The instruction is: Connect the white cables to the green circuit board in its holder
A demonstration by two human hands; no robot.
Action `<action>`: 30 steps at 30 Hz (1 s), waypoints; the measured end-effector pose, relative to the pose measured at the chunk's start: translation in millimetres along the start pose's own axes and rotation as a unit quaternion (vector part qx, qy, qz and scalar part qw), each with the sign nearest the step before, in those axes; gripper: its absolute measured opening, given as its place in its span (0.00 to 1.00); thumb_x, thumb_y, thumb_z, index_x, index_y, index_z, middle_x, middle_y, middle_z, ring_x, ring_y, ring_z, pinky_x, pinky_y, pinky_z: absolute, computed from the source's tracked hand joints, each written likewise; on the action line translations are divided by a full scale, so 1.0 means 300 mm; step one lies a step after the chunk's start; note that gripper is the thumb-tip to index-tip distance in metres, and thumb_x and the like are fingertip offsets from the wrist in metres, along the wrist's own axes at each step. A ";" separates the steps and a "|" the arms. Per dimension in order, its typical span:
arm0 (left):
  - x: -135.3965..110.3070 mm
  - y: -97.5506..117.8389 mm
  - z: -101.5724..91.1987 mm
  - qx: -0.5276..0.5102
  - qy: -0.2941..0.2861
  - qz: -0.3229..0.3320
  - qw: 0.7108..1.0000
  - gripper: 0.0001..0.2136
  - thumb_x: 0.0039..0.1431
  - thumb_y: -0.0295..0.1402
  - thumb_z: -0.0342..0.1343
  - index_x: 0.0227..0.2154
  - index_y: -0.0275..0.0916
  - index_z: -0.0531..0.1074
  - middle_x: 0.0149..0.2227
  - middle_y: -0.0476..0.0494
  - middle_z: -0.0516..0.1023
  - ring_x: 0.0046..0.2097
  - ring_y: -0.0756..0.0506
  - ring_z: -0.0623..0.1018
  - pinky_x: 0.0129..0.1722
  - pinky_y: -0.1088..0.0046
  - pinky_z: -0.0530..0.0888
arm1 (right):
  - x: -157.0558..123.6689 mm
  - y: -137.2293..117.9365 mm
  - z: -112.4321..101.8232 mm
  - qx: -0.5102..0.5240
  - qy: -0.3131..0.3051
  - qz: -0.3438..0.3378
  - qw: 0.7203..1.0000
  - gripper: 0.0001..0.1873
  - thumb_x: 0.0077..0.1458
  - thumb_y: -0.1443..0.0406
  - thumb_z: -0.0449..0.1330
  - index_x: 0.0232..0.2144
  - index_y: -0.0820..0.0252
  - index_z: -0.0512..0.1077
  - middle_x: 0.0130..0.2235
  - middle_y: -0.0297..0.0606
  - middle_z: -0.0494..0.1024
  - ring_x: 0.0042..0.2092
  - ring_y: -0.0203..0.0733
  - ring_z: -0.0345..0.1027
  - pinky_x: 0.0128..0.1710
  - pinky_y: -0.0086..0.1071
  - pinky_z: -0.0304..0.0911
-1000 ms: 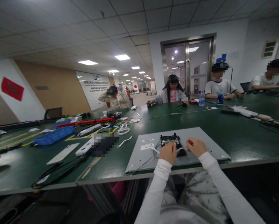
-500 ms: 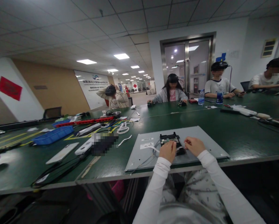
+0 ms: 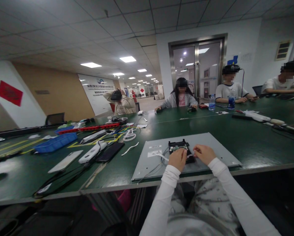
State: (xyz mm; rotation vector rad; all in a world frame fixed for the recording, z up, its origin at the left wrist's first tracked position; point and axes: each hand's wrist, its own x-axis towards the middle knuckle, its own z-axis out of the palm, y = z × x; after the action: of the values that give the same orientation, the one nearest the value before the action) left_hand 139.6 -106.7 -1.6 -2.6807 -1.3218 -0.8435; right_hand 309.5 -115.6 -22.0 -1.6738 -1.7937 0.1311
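A flat grey metal panel (image 3: 216, 149) lies on the green table before me. On it sits a black plastic frame (image 3: 179, 143) with a small circuit board (image 3: 175, 148) inside. My left hand (image 3: 177, 159) is closed over the frame's lower left part, fingertips pinched; whatever they grip is hidden. Just right of the frame, my right hand (image 3: 204, 154) has its fingers bent into a pinch, near a pale thin strip (image 3: 190, 156). I cannot make out whether it holds that strip. A white flat cable (image 3: 161, 157) and grey wires run left from the frame.
Left of the panel lie a black phone (image 3: 110, 152), a white power bank-like device (image 3: 93, 152), a white phone (image 3: 65, 161), cables and a blue tray (image 3: 55, 143). Several people sit across the table, near a water bottle (image 3: 212, 103). The table's front edge runs close below the panel.
My right fingertips have shifted slightly left, closer to the black frame. My left hand stays almost where it was, and the panel has not moved.
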 end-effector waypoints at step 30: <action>-0.018 0.037 -0.017 0.074 -0.010 -0.055 0.996 0.19 0.61 0.39 0.31 0.34 0.39 0.67 0.32 0.43 0.74 0.35 0.46 0.73 0.32 0.71 0.67 | -0.004 -0.002 -0.008 -0.034 0.003 0.063 0.997 0.09 0.50 0.62 0.50 0.26 0.55 0.69 0.26 0.32 0.75 0.29 0.34 0.67 0.27 0.25 0.51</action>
State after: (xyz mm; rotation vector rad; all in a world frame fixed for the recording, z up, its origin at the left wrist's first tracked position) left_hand 142.9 -119.1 2.4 -2.5309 -1.4851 -0.6981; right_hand 310.2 -117.6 -20.5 -1.8328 -1.7051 0.1216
